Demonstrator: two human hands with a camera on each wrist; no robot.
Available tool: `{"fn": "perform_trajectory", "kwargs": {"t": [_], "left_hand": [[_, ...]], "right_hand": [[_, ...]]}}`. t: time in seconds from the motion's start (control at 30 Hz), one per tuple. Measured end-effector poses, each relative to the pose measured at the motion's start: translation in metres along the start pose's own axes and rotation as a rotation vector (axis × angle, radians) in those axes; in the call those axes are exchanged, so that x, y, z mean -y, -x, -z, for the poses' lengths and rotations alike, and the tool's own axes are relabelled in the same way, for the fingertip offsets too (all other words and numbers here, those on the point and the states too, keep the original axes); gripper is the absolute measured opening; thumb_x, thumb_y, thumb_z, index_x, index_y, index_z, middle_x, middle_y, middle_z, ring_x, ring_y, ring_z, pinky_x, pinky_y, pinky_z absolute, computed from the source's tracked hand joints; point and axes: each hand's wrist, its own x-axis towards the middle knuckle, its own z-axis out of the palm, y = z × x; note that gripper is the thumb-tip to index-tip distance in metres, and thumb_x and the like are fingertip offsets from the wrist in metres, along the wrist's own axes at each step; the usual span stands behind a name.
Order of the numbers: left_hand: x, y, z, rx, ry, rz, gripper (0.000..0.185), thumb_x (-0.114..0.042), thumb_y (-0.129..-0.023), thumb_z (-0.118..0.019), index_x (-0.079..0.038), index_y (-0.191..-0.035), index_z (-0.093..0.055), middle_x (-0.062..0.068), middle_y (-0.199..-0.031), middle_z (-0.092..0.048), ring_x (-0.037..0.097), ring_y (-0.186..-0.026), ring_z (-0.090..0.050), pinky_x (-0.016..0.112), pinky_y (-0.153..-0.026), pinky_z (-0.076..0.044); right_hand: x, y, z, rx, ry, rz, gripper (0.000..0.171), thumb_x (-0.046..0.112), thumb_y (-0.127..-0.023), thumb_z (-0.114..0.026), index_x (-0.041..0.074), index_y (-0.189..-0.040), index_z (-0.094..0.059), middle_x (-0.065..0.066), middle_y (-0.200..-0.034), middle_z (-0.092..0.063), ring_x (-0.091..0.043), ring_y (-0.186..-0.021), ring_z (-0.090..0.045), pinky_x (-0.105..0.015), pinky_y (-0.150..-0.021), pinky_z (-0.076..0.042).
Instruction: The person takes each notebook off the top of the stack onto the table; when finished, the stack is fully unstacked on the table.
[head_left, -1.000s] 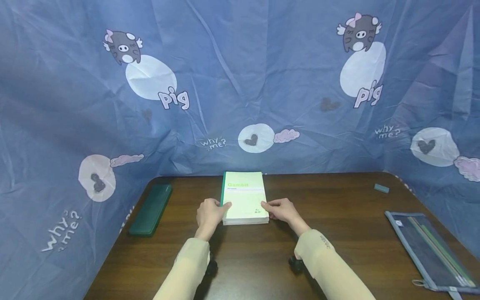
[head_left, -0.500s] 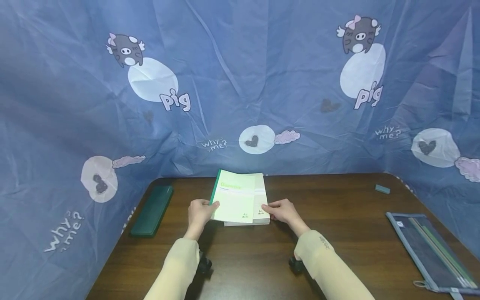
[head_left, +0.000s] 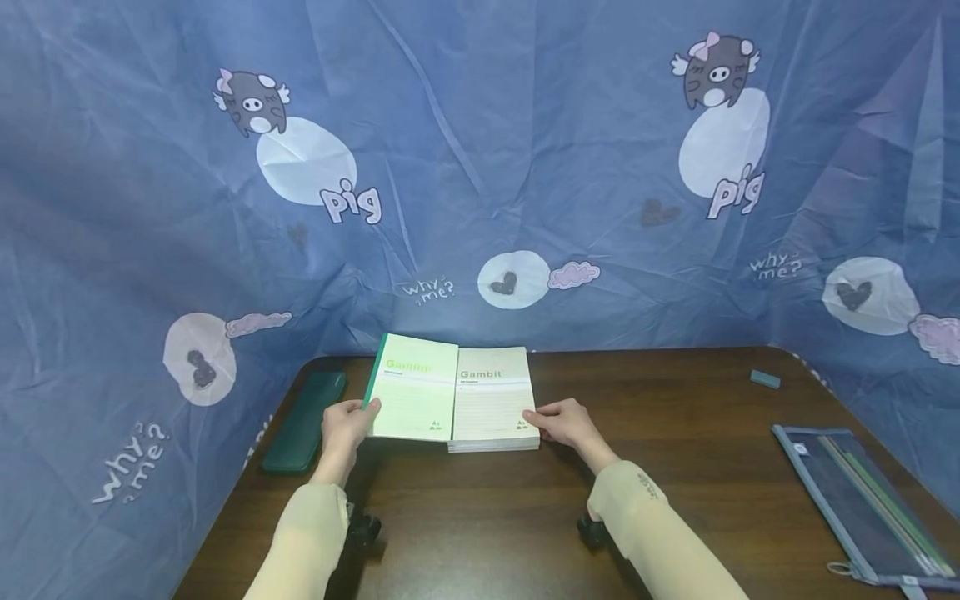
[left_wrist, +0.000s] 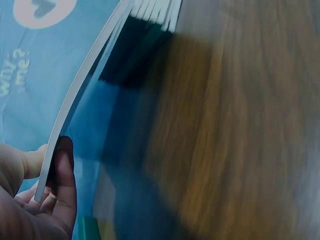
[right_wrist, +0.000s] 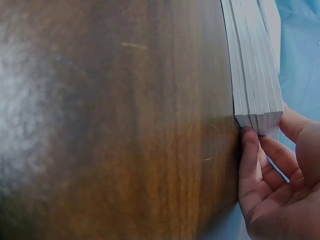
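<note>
With thumb and fingers my left hand [head_left: 346, 427] pinches the left edge of a pale green notebook [head_left: 415, 393] marked Gambit, which has a dark green spine. In the left wrist view this notebook [left_wrist: 75, 92] slants upward and bends slightly, its far side over a stack. That stack of notebooks [head_left: 492, 404], whose top one is also marked Gambit, lies on the table near its back edge. My right hand [head_left: 564, 420] grips the stack's front right corner, thumb on top. From the right wrist view, its fingers press against the side of several layered notebooks [right_wrist: 255, 75].
A dark green pencil case [head_left: 304, 422] lies left of my left hand. At the back right of the brown table [head_left: 480, 525] is a small blue eraser [head_left: 764, 379]. A mesh zip pouch [head_left: 862, 500] with pencils lies at the right. A blue printed cloth [head_left: 600, 142] hangs behind.
The left hand has drawn the top notebook leftward off the stack, uncovering another Gambit notebook beneath. The right hand has stayed at the stack's corner.
</note>
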Motion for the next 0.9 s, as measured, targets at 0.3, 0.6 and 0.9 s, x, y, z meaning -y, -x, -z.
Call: {"fn": "perform_trajectory", "kwargs": {"t": [0.3,0.6,0.9], "left_hand": [[0.019,-0.006,0.018,-0.030,0.024,0.045,0.051,-0.027,-0.101,-0.056,0.014,-0.131,-0.053,0.029,-0.119,-0.060,0.040,-0.110,-0.057,0.055,-0.098,-0.044],[0.029,-0.005,0.012,-0.056,-0.078,0.010,0.044,-0.023,-0.099,-0.058,0.015,-0.121,-0.060,0.028,-0.109,-0.064,0.040,-0.102,-0.058,0.056,-0.091,-0.046],[0.030,-0.007,0.005,-0.110,-0.227,-0.050,0.039,-0.019,-0.096,-0.060,0.016,-0.113,-0.062,0.029,-0.103,-0.065,0.040,-0.095,-0.058,0.051,-0.080,-0.046]], "right_hand": [[0.000,0.000,-0.001,-0.002,0.015,-0.005,0.047,0.036,-0.090,-0.074,-0.004,-0.114,-0.072,-0.010,-0.092,-0.073,-0.014,-0.073,-0.067,-0.031,-0.072,-0.057],[-0.002,0.000,-0.003,0.005,0.034,0.009,0.047,0.037,-0.091,-0.073,-0.004,-0.114,-0.072,-0.010,-0.093,-0.073,-0.014,-0.074,-0.067,-0.033,-0.074,-0.057],[-0.002,0.000,0.000,0.013,0.034,0.021,0.047,0.036,-0.092,-0.072,-0.005,-0.115,-0.071,-0.010,-0.091,-0.073,-0.014,-0.073,-0.066,-0.031,-0.072,-0.057]]}}
